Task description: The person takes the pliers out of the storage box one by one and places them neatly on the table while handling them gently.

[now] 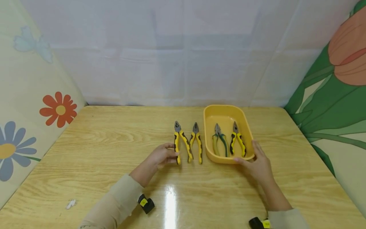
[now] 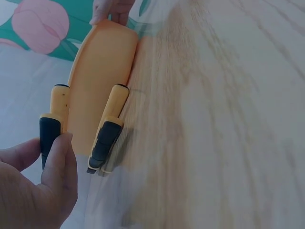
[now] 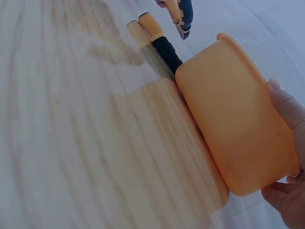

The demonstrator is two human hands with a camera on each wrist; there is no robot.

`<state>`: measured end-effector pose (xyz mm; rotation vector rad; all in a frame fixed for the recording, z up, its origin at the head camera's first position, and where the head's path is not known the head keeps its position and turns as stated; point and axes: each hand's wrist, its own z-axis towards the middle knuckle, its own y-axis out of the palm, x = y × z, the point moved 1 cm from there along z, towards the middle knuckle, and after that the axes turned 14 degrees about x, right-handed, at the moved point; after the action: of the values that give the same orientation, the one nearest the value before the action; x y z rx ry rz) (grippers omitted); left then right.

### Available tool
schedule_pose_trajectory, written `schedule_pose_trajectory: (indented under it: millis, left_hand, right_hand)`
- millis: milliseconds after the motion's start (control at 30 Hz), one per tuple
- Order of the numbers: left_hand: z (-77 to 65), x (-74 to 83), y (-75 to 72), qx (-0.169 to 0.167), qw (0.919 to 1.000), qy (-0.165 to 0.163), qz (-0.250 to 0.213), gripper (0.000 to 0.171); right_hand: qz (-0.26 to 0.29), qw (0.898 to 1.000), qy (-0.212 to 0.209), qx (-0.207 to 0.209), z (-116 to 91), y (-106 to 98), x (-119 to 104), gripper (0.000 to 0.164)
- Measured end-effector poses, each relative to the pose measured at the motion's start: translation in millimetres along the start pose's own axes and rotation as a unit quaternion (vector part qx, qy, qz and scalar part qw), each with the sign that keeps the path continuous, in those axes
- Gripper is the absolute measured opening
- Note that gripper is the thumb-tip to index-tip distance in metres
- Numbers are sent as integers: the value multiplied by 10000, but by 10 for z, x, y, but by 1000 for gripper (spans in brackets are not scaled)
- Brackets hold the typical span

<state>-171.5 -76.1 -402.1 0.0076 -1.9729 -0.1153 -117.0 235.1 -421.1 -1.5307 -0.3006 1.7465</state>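
My left hand pinches the left handle of yellow-and-black pliers, their jaws pointing away and handles spread. In the left wrist view, thumb and fingers press on the handle of these pliers, which are raised off the table. Just right of them, a second pair of yellow-and-black pliers lies on the table. My right hand grips the near right corner of a yellow plastic tray, thumb at the near rim. Inside lie green-handled pliers at left and yellow-and-black long-nose pliers at right.
The wood-patterned table ends at a white cloth backdrop. Flower-printed panels flank it on both sides. A small white scrap lies at the near left. Black-and-yellow wrist devices sit by both sleeves.
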Motion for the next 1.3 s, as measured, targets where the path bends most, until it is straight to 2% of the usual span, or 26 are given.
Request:
schedule_pose_trajectory:
  millis: [1033,1300]
  left_hand:
    - [102,-58,-137,273,9993,-253,9,37]
    - [116,-73,-157,327,9990,-293,131,36]
  right_hand:
    - [13,9999,-45,94,14,2,10,98]
    - [33,9999,-71,122,16,4,20,97]
